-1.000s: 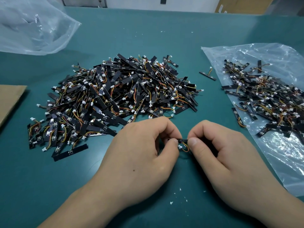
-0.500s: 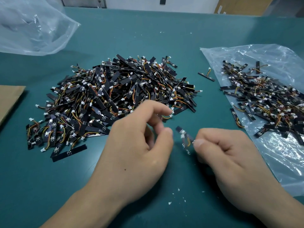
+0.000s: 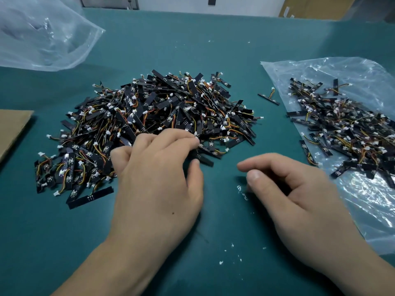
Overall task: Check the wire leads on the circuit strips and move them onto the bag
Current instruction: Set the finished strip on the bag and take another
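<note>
Head view: left hand [image 3: 158, 178] on strip pile [image 3: 149, 116], grasp unclear; right hand [image 3: 288, 189] relaxed, empty. Strips likely light, stiff, delicate: pinch by the edges.

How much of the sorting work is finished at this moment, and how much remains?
Done: a smaller heap of strips lies on the bag. In hand: the left hand reaches into the big pile; the right hand looks empty. Left: most of that pile, plus one stray strip.

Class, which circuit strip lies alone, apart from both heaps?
The strip on bare table between the big pile and the bag, touching neither heap.
</note>
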{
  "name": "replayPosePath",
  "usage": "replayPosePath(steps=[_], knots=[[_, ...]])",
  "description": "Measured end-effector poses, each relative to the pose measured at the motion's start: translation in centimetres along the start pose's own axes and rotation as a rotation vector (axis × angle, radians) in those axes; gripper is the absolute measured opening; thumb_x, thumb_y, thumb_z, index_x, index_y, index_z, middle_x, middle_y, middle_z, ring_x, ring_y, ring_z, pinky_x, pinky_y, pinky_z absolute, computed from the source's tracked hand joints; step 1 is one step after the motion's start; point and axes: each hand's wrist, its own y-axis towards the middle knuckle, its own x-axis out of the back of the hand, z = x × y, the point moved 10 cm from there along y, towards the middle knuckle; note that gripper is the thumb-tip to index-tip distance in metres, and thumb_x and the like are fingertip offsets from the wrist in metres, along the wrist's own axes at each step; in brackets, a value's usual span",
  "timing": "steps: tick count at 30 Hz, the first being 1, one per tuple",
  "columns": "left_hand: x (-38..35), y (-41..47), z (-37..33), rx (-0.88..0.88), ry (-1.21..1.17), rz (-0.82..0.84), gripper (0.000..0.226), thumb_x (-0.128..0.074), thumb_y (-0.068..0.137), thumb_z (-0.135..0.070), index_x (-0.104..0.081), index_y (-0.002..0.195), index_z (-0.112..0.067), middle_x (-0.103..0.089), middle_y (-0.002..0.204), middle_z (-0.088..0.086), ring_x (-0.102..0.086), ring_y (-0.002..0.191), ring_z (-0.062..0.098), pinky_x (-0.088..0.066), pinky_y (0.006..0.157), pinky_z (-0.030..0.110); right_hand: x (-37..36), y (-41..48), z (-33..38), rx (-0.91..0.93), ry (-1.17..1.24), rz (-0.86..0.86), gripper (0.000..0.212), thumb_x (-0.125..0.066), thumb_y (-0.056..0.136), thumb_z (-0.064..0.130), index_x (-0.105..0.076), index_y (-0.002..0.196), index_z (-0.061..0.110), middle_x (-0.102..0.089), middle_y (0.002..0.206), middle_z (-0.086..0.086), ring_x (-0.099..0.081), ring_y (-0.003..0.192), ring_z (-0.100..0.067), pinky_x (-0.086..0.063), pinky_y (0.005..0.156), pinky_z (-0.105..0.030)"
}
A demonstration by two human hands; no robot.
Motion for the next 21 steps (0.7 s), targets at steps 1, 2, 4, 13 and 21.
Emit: replayPosePath(steps=[1, 2, 4, 13, 21], knots=[[0.4, 0.0, 0.0, -0.012, -0.035, -0.034, 0.023, -0.058, 0.089, -0.033, -0.07, 0.107, -0.039, -0.062, 0.114, -0.029, -0.053, 0.103, 0.007, -0.016, 0.082, 0.028, 0.1, 0.0, -0.1, -0.008, 0.044, -0.004, 0.013, -0.062, 0.091, 0.038, -0.073, 0.098, 0.041, -0.069, 0.073, 0.01, -0.062, 0.064, -0.013, -0.044, 0.056, -0.018], [0.8, 0.0, -0.1, -0.029, -0.073, -0.075, 0.02, -0.06, 0.089, -0.032, -0.07, 0.105, -0.04, -0.063, 0.111, -0.029, -0.053, 0.102, 0.006, -0.017, 0.083, 0.028, 0.2, 0.0, -0.1, -0.01, 0.075, -0.008, 0.013, -0.062, 0.091, 0.037, -0.073, 0.097, 0.04, -0.068, 0.071, 0.007, -0.06, 0.061, -0.014, -0.044, 0.055, -0.02], [1.5, -0.1, -0.2, -0.065, -0.152, -0.163, 0.019, -0.066, 0.088, -0.03, -0.068, 0.102, -0.042, -0.061, 0.104, -0.035, -0.053, 0.1, -0.003, -0.024, 0.086, 0.03, 0.1, 0.0, -0.1, -0.013, 0.098, -0.009, 0.011, -0.064, 0.091, 0.034, -0.074, 0.094, 0.037, -0.067, 0.069, 0.009, -0.056, 0.056, -0.012, -0.04, 0.051, -0.013], [-1.0, 0.3, 0.7, -0.055, -0.568, -0.107, 0.023, -0.061, 0.094, -0.046, -0.057, 0.116, -0.051, -0.071, 0.099, -0.018, -0.066, 0.089, 0.013, -0.047, 0.089, 0.037, -0.5, 0.1, -0.7, -0.049, 0.106, 0.028, 0.035, -0.071, 0.083, 0.036, -0.062, 0.116, 0.043, -0.07, 0.089, 0.011, -0.051, 0.054, -0.017, -0.045, 0.054, -0.023], [0.9, -0.1, -1.4, -0.105, -0.68, -0.033, 0.018, -0.066, 0.093, -0.02, -0.069, 0.106, -0.032, -0.068, 0.087, -0.015, -0.067, 0.082, 0.013, -0.05, 0.07, 0.016, -0.6, 0.2, 0.0, 0.015, 0.018, 0.056, 0.046, -0.07, 0.086, 0.039, -0.059, 0.13, 0.049, -0.071, 0.096, 0.016, -0.055, 0.057, -0.02, -0.048, 0.057, -0.028]])
